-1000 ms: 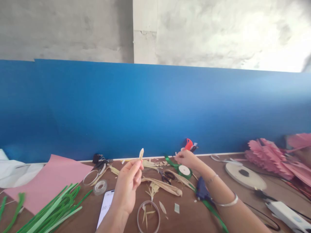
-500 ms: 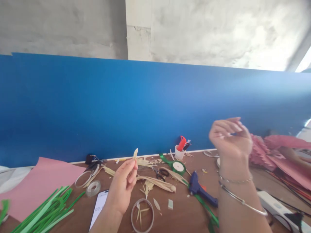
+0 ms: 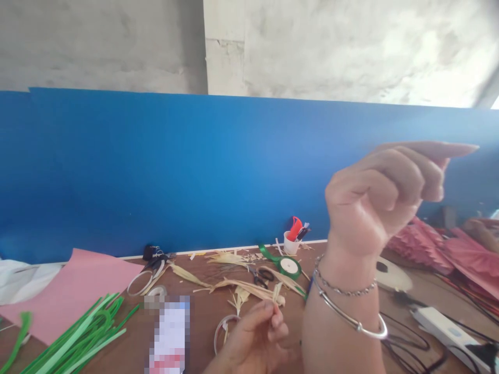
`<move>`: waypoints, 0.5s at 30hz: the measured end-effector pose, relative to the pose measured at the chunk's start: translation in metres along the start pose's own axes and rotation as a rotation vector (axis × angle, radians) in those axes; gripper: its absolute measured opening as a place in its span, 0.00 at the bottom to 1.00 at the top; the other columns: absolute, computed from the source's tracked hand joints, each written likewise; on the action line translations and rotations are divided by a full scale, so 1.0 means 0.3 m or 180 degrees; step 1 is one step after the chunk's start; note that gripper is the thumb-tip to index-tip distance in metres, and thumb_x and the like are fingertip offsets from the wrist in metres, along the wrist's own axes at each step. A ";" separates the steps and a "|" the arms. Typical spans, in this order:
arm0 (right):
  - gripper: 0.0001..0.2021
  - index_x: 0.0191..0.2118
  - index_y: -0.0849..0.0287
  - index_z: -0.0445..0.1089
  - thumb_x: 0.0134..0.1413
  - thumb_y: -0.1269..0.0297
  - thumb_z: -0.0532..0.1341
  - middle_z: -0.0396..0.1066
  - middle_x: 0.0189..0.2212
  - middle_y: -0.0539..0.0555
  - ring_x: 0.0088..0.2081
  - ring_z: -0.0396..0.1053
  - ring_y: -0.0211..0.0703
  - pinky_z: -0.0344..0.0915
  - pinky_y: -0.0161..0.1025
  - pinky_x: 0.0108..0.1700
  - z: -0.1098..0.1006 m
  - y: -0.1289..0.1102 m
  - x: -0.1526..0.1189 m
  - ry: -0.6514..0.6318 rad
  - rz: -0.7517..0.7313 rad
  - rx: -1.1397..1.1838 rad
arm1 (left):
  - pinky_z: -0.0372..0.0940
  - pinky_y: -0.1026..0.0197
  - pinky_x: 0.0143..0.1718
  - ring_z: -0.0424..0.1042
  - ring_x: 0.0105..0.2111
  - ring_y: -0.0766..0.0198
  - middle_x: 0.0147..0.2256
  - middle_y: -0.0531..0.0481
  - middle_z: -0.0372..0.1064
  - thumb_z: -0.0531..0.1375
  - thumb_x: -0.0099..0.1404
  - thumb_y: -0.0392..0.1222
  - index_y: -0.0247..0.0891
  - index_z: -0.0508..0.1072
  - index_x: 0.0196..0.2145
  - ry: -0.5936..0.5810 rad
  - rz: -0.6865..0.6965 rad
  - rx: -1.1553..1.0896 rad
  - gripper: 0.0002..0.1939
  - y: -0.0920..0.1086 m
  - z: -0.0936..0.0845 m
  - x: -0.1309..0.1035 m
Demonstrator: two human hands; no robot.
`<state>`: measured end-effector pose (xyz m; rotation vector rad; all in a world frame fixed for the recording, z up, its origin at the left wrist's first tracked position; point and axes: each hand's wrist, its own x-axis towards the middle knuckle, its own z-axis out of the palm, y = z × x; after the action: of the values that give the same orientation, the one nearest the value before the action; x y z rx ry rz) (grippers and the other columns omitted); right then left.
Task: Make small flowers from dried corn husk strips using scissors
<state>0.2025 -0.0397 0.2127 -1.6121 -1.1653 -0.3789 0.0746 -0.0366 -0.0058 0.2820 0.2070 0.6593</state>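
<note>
My left hand (image 3: 259, 332) is low in the middle of the view, thumb and fingers closed on a small pale strip of dried husk (image 3: 277, 292) that points up. My right hand (image 3: 384, 192) is raised at the right, well apart from the left, in front of the blue panel. Its fingers are curled, with one long fingertip pointing right; nothing shows in them. Just behind my left hand lie dried husk pieces (image 3: 244, 284), black scissors (image 3: 260, 276) and a roll of green ribbon (image 3: 289, 266). A clear tape ring (image 3: 219, 332) is partly hidden by the left hand.
Green fuzzy stems (image 3: 78, 337) and pink paper (image 3: 83, 283) lie at left beside a blurred-out phone (image 3: 169, 337). A white cup (image 3: 291, 243) with pens stands by the blue panel (image 3: 156, 171). At right are a power strip (image 3: 448, 327), cables and pink pleated paper (image 3: 423, 241).
My left hand has moved right and down, still with the husk strip. My right hand has risen, come closer to the camera and turned its fingertips to the right. The view has shifted slightly.
</note>
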 end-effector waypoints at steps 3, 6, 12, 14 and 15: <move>0.34 0.31 0.52 0.78 0.59 0.40 0.38 0.62 0.13 0.50 0.34 0.70 0.41 0.44 0.37 0.26 -0.013 -0.036 0.004 0.0057 0.0183 0.0874 | 0.63 0.60 0.33 0.56 0.19 0.75 0.21 0.59 0.60 0.71 0.50 0.38 0.32 0.72 0.26 0.0119 -0.0170 -0.0164 0.11 -0.028 -0.017 0.017; 0.40 0.22 0.52 0.75 0.57 0.39 0.31 0.56 0.10 0.48 0.26 0.68 0.34 0.40 0.36 0.24 -0.026 -0.071 0.005 0.0673 -0.0060 0.1850 | 0.58 0.70 0.25 0.59 0.20 0.75 0.19 0.57 0.60 0.73 0.44 0.36 0.30 0.72 0.23 0.0208 -0.0264 -0.0217 0.14 -0.056 -0.023 0.031; 0.30 0.17 0.61 0.71 0.61 0.62 0.40 0.56 0.11 0.42 0.17 0.59 0.21 0.39 0.29 0.23 0.020 -0.039 -0.001 0.2444 -0.1882 -0.3415 | 0.68 0.53 0.40 0.58 0.18 0.76 0.21 0.58 0.62 0.68 0.54 0.34 0.31 0.72 0.27 0.0432 0.0790 -0.0184 0.07 0.028 -0.011 0.037; 0.18 0.16 0.55 0.71 0.53 0.73 0.54 0.57 0.07 0.40 0.12 0.52 0.24 0.42 0.27 0.18 0.049 0.011 -0.018 0.4554 -0.1561 -0.7532 | 0.68 0.51 0.44 0.59 0.19 0.76 0.22 0.58 0.63 0.65 0.58 0.32 0.31 0.71 0.26 0.0661 0.1127 0.0041 0.05 0.099 0.007 0.023; 0.13 0.17 0.55 0.73 0.47 0.75 0.59 0.59 0.07 0.41 0.13 0.55 0.27 0.46 0.28 0.18 0.064 0.040 -0.034 0.6093 -0.1290 -0.8976 | 0.68 0.52 0.44 0.59 0.19 0.75 0.21 0.58 0.62 0.64 0.59 0.32 0.32 0.72 0.27 0.0721 0.1292 0.0164 0.05 0.134 0.018 0.014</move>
<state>0.2019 -0.0274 0.1911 0.4819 -1.0574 2.0691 0.0563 -0.0048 0.0118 0.3015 0.3897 1.0907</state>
